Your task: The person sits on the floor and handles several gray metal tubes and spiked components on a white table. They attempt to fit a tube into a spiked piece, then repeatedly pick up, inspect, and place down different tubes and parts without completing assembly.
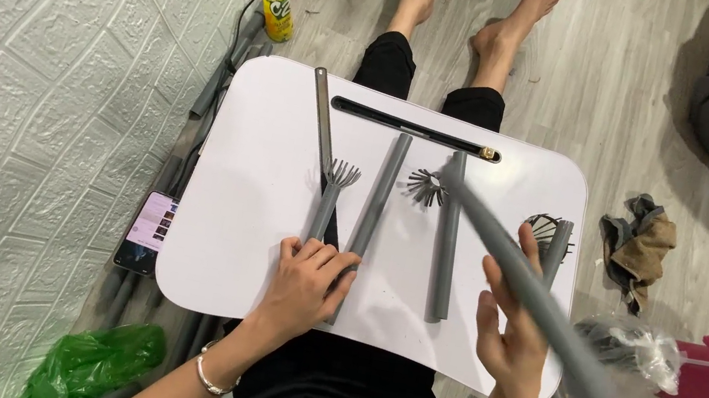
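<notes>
A white lap table (246, 209) rests over my legs. My left hand (308, 278) lies on its near edge, fingers curled over the lower end of a grey tube (378, 196). Just left of it lies a shorter grey tube with metal prongs (332, 190). My right hand (511, 329) grips a long grey tube (548, 311) that slants, blurred, from the table's middle down to the lower right. Another grey tube (446, 244) with a pronged wire head (424, 187) lies between my hands. A short grey tube (556, 249) with a wire fan sits at the right edge.
A flat grey metal strip (323, 121) and a black slot (415, 129) lie at the table's far side. On the floor sit a phone (147, 230), a green bag (93, 362), a can (277, 6), a cloth (638, 244), a plastic bag (635, 346) and more tubes.
</notes>
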